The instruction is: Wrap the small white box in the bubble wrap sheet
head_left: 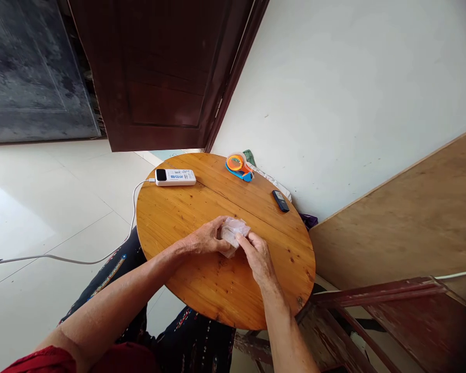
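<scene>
A small clear plastic packet (235, 230) lies near the middle of a round wooden table (178, 217). My left hand (205, 239) grips the packet's left side with curled fingers. My right hand (258, 257) pinches its right edge with thumb and forefinger. What the packet contains is not visible.
On the table's far side lie a white power bank (175, 176) with a white cable (62, 257) trailing to the floor, an orange-and-blue tape dispenser (238, 166) and a small dark phone (280, 200). A white wall, a dark wooden door (159, 72) and a plywood board (411, 217) surround the table.
</scene>
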`<act>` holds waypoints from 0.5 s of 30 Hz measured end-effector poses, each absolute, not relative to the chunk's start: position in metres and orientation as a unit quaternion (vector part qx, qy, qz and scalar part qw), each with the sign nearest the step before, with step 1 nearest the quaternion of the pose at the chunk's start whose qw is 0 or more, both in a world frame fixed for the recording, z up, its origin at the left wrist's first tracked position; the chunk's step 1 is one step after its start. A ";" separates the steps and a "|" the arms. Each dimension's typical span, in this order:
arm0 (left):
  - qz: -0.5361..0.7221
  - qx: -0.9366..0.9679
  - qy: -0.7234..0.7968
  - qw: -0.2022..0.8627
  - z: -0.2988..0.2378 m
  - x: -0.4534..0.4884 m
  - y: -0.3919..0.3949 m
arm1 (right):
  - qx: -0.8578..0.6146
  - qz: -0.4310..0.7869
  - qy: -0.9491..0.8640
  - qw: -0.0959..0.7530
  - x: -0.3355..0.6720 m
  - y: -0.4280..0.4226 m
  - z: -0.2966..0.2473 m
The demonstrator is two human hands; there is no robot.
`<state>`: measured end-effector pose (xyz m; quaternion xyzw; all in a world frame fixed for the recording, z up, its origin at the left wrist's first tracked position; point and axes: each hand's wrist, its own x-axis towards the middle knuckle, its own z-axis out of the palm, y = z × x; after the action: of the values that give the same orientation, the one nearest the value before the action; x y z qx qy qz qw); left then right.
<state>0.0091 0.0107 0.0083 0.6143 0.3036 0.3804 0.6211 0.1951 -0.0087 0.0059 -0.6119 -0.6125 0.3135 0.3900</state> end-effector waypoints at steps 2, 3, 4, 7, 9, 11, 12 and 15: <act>0.390 0.614 0.309 0.613 0.003 0.013 0.011 | -0.600 0.331 -0.611 0.397 0.196 -0.004 0.007; 0.395 0.614 0.311 0.609 0.000 0.014 0.012 | -0.592 0.338 -0.608 0.407 0.195 -0.001 0.007; 0.401 0.611 0.310 0.608 -0.002 0.016 0.013 | -0.584 0.339 -0.608 0.418 0.195 0.001 0.007; 0.426 0.591 0.297 0.617 -0.009 0.019 0.015 | -0.570 0.320 -0.609 0.449 0.189 0.004 0.005; 0.438 0.570 0.284 0.634 -0.012 0.020 0.016 | -0.565 0.306 -0.609 0.464 0.186 0.003 0.004; 0.432 0.554 0.279 0.654 -0.013 0.020 0.016 | -0.562 0.291 -0.613 0.473 0.184 0.000 0.003; 0.422 0.551 0.280 0.664 -0.013 0.019 0.016 | -0.560 0.283 -0.617 0.475 0.184 -0.002 0.003; 0.386 0.561 0.309 0.663 -0.012 0.017 0.016 | -0.550 0.269 -0.627 0.483 0.183 -0.006 0.001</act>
<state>0.0168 0.0158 -0.0115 0.5613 0.3092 0.3861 0.6635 0.1832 -0.0057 0.0015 -0.5495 -0.6268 0.2687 0.4827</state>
